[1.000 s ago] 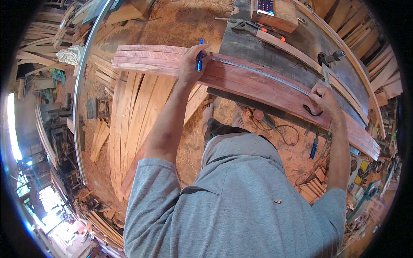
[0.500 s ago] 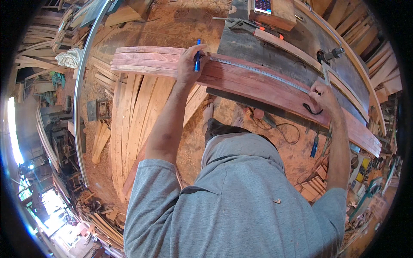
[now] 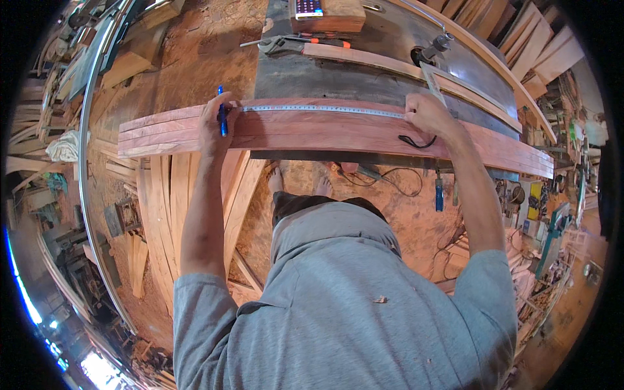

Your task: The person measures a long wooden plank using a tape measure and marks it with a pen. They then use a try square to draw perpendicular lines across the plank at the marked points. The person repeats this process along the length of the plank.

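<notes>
Both arms reach forward, hands well apart. The left hand [image 3: 218, 123] has its fingers bent, its forearm [image 3: 202, 208] nearly straight ahead; the right hand [image 3: 429, 114] is curled fist-like, its forearm [image 3: 480, 201] slanting inward.

Phone [image 3: 309, 8] on a wooden block [image 3: 338, 23]; blue-handled tool [image 3: 439, 196]

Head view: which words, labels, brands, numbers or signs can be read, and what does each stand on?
None can be read for certain.
Tape measure between the left hand and right hand: marks too small to read.
Phone on the wooden block: screen lit, icons too small.
Blue pen in the left hand: no lettering visible.
</notes>
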Motion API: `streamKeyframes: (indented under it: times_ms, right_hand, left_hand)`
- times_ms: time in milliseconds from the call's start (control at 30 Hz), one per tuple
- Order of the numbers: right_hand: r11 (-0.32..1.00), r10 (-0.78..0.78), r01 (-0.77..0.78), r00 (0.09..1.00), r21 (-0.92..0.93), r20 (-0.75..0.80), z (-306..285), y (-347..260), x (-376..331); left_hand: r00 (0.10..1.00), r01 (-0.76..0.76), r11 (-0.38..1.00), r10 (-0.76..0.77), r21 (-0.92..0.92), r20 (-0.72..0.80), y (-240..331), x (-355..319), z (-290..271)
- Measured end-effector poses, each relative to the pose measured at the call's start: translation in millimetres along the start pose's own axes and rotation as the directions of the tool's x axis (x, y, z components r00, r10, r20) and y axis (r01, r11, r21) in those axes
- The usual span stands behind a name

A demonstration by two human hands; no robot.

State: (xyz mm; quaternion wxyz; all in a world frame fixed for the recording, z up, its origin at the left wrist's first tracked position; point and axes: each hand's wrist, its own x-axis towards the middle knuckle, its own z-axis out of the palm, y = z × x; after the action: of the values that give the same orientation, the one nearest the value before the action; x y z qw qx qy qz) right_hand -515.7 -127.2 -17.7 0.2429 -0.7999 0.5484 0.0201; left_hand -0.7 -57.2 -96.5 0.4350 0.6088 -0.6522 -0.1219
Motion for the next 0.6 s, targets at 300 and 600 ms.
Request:
streamKeyframes:
  times_ms: [300,600]
  right_hand:
    - [0.998,-0.035,0.032,0.998,-0.056,-0.047,-9,-23,-3]
    - [0.997,-0.064,0.06,0.995,-0.058,-0.082,1,-11,2]
  left_hand:
    - [0.999,0.032,0.999,-0.032,0.012,0.011,6,-4,-8]
    - [0.939,0.315,0.778,-0.171,-0.544,0.299,149,-21,72]
